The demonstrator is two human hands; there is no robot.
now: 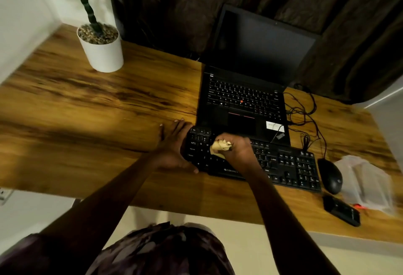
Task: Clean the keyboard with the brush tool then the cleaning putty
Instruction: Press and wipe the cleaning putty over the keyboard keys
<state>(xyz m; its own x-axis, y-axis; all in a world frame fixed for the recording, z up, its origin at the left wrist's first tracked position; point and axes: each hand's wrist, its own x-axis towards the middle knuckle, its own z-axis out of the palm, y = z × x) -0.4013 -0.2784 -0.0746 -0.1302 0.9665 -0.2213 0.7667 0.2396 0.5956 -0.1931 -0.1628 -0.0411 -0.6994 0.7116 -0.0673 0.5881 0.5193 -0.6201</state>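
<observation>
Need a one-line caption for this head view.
Right hand grips beige putty over the left keys of the keyboard; left hand rests on its left end.

- You get a dim, warm view; the white wall (19, 24) and plant pot (104, 54) at the left are the brightest areas
- The desk (87, 100) glows amber; a broad soft shadow darkens its left part near you
- The curtain (327, 2) and laptop screen (261, 43) sink to near black, with little detail
- Blur smears the wood grain at the left; the plant leaves are soft too
- The wide lens bows the desk edges outward
- The pale putty (220, 148) in your right hand (237, 150) stands out against the black keyboard (283, 165); your forearms read almost black
</observation>
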